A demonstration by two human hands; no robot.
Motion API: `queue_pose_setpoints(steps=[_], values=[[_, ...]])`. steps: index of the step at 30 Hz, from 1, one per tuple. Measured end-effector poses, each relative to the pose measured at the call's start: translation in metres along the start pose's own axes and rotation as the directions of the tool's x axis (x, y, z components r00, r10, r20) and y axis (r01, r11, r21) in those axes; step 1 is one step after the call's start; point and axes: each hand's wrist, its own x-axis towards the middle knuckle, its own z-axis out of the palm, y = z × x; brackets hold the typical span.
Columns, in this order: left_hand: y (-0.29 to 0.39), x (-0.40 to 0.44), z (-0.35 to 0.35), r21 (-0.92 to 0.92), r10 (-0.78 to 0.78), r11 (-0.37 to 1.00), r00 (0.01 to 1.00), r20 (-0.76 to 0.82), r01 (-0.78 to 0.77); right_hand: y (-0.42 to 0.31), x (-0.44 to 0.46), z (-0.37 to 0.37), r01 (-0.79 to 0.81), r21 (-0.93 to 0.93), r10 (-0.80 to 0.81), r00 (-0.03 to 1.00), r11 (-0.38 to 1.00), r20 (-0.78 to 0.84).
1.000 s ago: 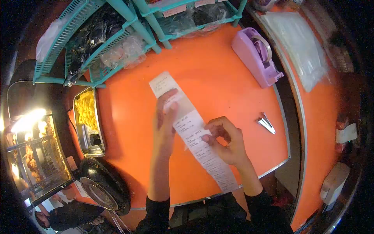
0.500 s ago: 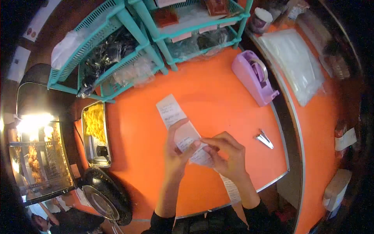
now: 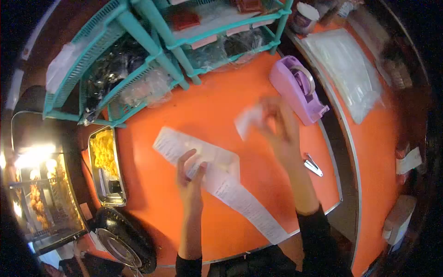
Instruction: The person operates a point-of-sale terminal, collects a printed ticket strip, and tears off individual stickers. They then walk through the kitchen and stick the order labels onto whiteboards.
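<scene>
My left hand (image 3: 190,177) is closed on long white printed receipts (image 3: 247,203), pinching them between thumb and fingers. One strip slants down to the right towards the table's front edge, while another part spreads up and left. To the right, my right hand (image 3: 282,122) is raised over the orange table, smeared by motion. A small white slip of paper (image 3: 248,121) is held at its fingertips. Just beyond that hand stands a purple tape dispenser (image 3: 297,90). A small silver hinged tool (image 3: 313,165) lies to the right of my right forearm.
Teal plastic racks (image 3: 184,69) with bagged items stand at the back. On the left are a metal tray (image 3: 122,196) of yellow food, a black pan (image 3: 134,235) and a lit food display case (image 3: 44,198). Clear plastic bags (image 3: 344,69) lie on the right-hand ledge.
My right hand has moved up and right from the receipts with a small slip. My left hand has shifted slightly left, and the receipts now spread out in a wider fan.
</scene>
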Motion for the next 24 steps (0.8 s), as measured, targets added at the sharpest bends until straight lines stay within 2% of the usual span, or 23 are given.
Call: queue_pose_setpoints(steps=[1,2,4,6,7,9,10,12,13,15,19,21,22,24], values=[[-0.002,-0.003,0.002,0.002,-0.011,1.000,1.000,0.010,0.011,0.026,0.023,-0.002,0.055,-0.136,-0.062,0.997,0.989,-0.046],[-0.001,-0.006,0.006,0.045,0.026,0.999,0.999,-0.024,-0.024,0.044,0.048,0.003,0.117,-0.132,-0.137,0.979,0.984,-0.151],[-0.011,-0.010,0.009,0.092,0.049,0.995,0.997,-0.052,-0.044,0.063,0.095,0.008,0.228,-0.250,-0.276,0.945,0.941,-0.178],[-0.028,-0.011,0.009,0.143,0.108,0.985,0.990,-0.088,-0.094,0.084,0.127,0.018,0.323,-0.200,-0.365,0.902,0.925,-0.230],[-0.030,-0.012,0.011,0.147,0.093,0.986,0.992,-0.082,-0.080,0.090,0.137,0.022,0.308,-0.206,-0.352,0.907,0.929,-0.232],[-0.029,-0.011,0.014,0.170,0.118,0.980,0.989,-0.091,-0.101,0.098,0.149,0.025,0.190,-0.003,-0.183,0.943,0.982,-0.277],[-0.030,-0.011,0.015,0.174,0.103,0.981,0.991,-0.083,-0.087,0.100,0.153,0.025,0.174,-0.010,-0.170,0.944,0.985,-0.282],[-0.031,-0.010,0.016,0.282,0.217,0.941,0.973,-0.075,-0.188,0.102,0.160,0.027,0.395,-0.015,-0.377,0.864,0.918,-0.335],[-0.033,-0.009,0.016,0.288,0.208,0.941,0.975,-0.074,-0.179,0.101,0.162,0.029,0.385,-0.014,-0.367,0.867,0.923,-0.336],[-0.035,-0.010,0.015,0.306,0.206,0.937,0.974,-0.095,-0.168,0.102,0.166,0.034,0.370,0.179,-0.298,0.895,0.912,-0.333],[-0.046,-0.011,0.009,0.273,0.148,0.956,0.982,-0.121,-0.110,0.109,0.176,0.043,0.399,0.138,-0.330,0.872,0.906,-0.361],[-0.051,-0.011,0.007,0.320,0.189,0.938,0.972,-0.140,-0.136,0.111,0.182,0.048,0.444,0.293,-0.309,0.859,0.847,-0.409],[-0.050,-0.011,0.008,0.320,0.188,0.938,0.972,-0.141,-0.135,0.112,0.183,0.050,0.444,0.293,-0.309,0.859,0.847,-0.408],[-0.045,-0.011,0.010,0.362,0.199,0.922,0.970,-0.136,-0.139,0.111,0.182,0.051,0.504,0.152,-0.392,0.799,0.850,-0.457]])
